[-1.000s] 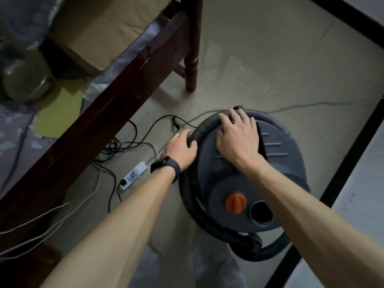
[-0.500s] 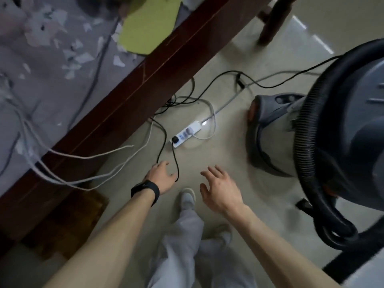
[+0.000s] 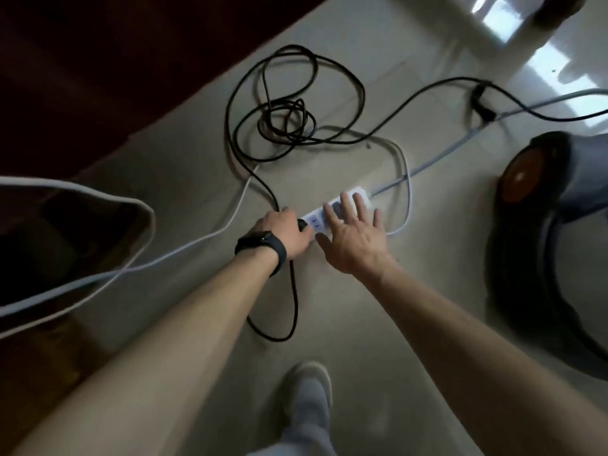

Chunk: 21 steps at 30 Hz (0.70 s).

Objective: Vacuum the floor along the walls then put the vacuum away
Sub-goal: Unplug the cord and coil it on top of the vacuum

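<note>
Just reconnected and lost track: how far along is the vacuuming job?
Vacuuming looks finished: the vacuum sits unheld. In hand: left hand grips the black plug at the power strip, right hand flat over it. Left: coiling the loose black cord, storing the vacuum.

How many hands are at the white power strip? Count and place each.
2. The left hand pinches the black plug at one end of the white plastic power strip; the right hand lies spread over its middle.
</note>
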{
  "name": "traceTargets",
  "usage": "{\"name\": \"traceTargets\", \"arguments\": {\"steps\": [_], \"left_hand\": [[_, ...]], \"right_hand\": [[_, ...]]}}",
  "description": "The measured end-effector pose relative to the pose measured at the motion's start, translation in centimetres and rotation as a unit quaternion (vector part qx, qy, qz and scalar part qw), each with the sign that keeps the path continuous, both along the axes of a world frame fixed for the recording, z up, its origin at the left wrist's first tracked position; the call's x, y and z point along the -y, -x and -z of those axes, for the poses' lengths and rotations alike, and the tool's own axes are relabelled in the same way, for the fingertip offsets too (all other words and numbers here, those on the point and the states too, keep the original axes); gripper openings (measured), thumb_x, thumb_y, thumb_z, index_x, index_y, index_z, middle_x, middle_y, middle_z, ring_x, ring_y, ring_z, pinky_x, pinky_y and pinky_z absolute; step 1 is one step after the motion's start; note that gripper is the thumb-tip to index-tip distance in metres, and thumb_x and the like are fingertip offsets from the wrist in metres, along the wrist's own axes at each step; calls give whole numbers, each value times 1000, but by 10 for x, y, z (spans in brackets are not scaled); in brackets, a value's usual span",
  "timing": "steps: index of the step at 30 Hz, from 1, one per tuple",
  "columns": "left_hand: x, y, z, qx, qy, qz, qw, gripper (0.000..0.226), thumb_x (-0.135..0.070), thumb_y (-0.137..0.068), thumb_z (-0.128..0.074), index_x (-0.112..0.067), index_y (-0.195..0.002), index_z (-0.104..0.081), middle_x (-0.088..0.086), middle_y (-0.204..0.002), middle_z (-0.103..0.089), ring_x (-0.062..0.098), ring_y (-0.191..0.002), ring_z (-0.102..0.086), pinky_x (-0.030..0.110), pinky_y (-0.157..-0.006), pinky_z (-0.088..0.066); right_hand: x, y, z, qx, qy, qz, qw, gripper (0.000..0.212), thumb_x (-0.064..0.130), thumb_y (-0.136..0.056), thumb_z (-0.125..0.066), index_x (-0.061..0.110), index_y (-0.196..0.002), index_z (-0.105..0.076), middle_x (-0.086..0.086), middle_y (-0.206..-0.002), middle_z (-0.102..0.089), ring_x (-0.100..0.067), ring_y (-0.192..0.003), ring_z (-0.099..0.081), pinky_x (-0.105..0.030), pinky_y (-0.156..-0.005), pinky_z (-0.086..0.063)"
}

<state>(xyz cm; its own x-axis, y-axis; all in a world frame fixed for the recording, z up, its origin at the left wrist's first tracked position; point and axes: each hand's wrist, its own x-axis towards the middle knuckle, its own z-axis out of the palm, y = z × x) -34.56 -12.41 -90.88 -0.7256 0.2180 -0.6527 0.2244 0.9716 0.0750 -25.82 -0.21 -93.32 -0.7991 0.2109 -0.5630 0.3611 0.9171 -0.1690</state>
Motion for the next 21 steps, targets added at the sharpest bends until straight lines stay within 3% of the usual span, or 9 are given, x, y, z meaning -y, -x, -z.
{"name": "traceTargets", "arguments": {"steps": [3,7,12,15,17,18,19,21], "left_hand": [[-12,4,31,-16,18,42,999,38,-39,-96,-51,-8,-115,-61,20,-116,-63,38,-102,-61,35,-71,-43],[-22,3,41,-37,46,85,995,37,-25,-99,-52,-2,-126,-43,19,-124,-60,38,-115,-58,38,-74,-41],[-29,-6,-1,-48,-8,92,995,23,-25,-97,-52,-11,-112,-42,18,-112,-62,37,-103,-60,37,-67,-37],[-33,-3,-64,-56,-88,29,994,27,-33,-98,-51,-10,-109,-45,20,-109,-64,38,-101,-61,35,-67,-37],[-39,-3,-115,-13,-193,-95,977,29,-37,-97,-52,-9,-106,-51,18,-109,-65,36,-101,-62,32,-75,-46],[-47,-5,-145,14,-249,-164,954,27,-38,-97,-52,-11,-101,-52,18,-107,-66,35,-97,-64,34,-79,-52],[-56,-12,-177,41,-289,-220,931,24,-37,-98,-51,-13,-95,-51,18,-102,-66,32,-88,-68,36,-75,-56],[-81,-33,-239,102,-352,-274,889,23,-30,-100,-47,-16,-82,-47,13,-81,-62,17,-50,-64,22,-45,-50]], "right_hand": [[9,-2,36,-41,-2,21,999,67,56,-108,-31,27,-165,-11,-1,-174,7,-30,-159,4,-59,-124,-14],[13,-11,59,-65,5,36,997,77,60,-106,-38,29,-166,-1,-1,-173,13,-30,-159,13,-60,-124,-7],[10,-4,49,-32,30,39,998,82,60,-104,-44,30,-166,0,-1,-172,18,-30,-158,17,-61,-125,-1],[-4,11,7,42,52,7,998,64,56,-106,-38,36,-164,-22,-3,-174,7,-28,-160,6,-61,-126,-2],[-12,10,-44,71,104,31,992,50,47,-106,-41,33,-154,-45,-9,-171,-20,-28,-156,-20,-53,-124,-18],[-15,3,-76,74,198,85,974,46,46,-108,-40,28,-147,-54,-13,-162,-39,-29,-147,-39,-45,-116,-33],[-15,-11,-110,79,331,177,923,49,50,-109,-35,23,-138,-63,-15,-146,-58,-29,-129,-57,-38,-99,-45],[-10,-51,-194,101,542,343,760,77,70,-104,-20,18,-107,-78,-4,-106,-79,-15,-90,-71,-29,-64,-46]]}}
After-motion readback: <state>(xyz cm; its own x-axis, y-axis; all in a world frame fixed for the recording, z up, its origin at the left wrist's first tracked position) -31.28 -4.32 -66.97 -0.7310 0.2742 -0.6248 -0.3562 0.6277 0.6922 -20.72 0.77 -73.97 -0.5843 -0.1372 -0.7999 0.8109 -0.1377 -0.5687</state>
